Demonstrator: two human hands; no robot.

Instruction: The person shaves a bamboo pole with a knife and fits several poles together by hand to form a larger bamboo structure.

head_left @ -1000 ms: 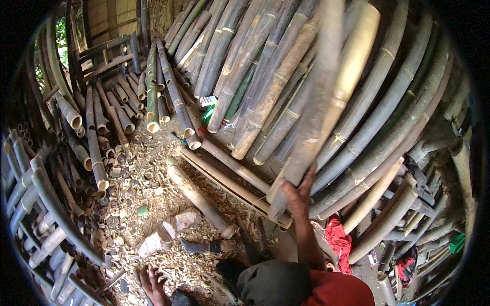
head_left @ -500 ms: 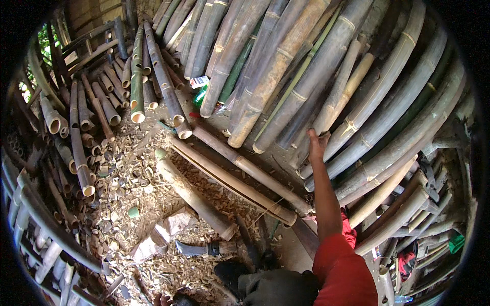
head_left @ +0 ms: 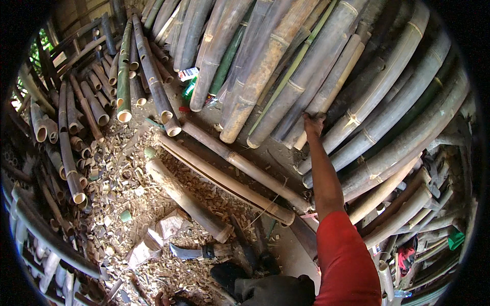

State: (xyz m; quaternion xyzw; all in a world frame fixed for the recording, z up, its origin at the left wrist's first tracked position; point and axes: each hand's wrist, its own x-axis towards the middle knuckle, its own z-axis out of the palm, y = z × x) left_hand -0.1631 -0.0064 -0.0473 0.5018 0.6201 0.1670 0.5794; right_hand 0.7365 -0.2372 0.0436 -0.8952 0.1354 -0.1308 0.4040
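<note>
Pale bamboo pole [head_left: 336, 77]: beside a thick grey pole [head_left: 305, 72], on its right
Right hand [head_left: 313, 123]: on the pale pole's lower part; whether clasping, cannot tell
Left hand [head_left: 162, 300]: at the lower edge, grip unclear
Knife [head_left: 196, 252]: among wood chips [head_left: 109, 219]

Hands: two. The right hand [head_left: 314, 123] is right of centre; the left hand [head_left: 162, 300] is partly visible at the lower edge. Knife [head_left: 191, 251]: one, lower centre. Floor poles near the centre: three, comprising one split pole [head_left: 224, 178], one slender pole [head_left: 245, 167] and one thick pole [head_left: 190, 200]. Stacked poles [head_left: 291, 92], upper right: more than ten; overlap prevents an exact count. Green bottle [head_left: 190, 91]: one, upper centre-left. Green cloth [head_left: 456, 240]: one, far right. Wood chips [head_left: 104, 237]: too numerous to count.
</note>
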